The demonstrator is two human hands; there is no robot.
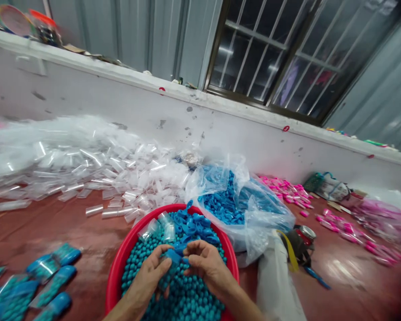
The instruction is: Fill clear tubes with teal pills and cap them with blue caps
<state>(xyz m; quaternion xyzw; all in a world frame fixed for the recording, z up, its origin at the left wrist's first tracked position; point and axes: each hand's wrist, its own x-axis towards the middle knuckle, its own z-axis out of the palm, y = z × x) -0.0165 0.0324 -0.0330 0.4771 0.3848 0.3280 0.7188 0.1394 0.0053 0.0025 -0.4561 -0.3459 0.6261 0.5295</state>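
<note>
1. Holding a clear container (166, 275) with a blue top (173, 257), my left hand (153, 270) has its thumb and fingers closed around it, low over the red basin (111, 281).
2. Bent inward, the fingers of my right hand (210, 266) meet the right side of that blue top, thumb and forefinger close together by a small blue bit (186, 260); I cannot tell whether they pinch it or only touch it.
3. Round teal beads (198, 299) fill much of the basin beneath my hands. Loose blue caps (194, 226) are heaped at its far side, with clear empty tubes (168, 227) lying just left of them.
4. Just beyond the basin, to the right, an open clear plastic bag (270, 216) holds many more blue pieces (222, 205).
5. Past the basin's far left side spreads a big pile of clear tubes (147, 176) on the red floor (96, 240).
6. Left of the basin lie blue-capped packs (55, 283) with teal beads inside.
7. Well to the right of the basin are bright pink pieces (287, 189) and pink-ended tubes (349, 231); nearer it stands a jar (306, 235) with a metallic lid.
</note>
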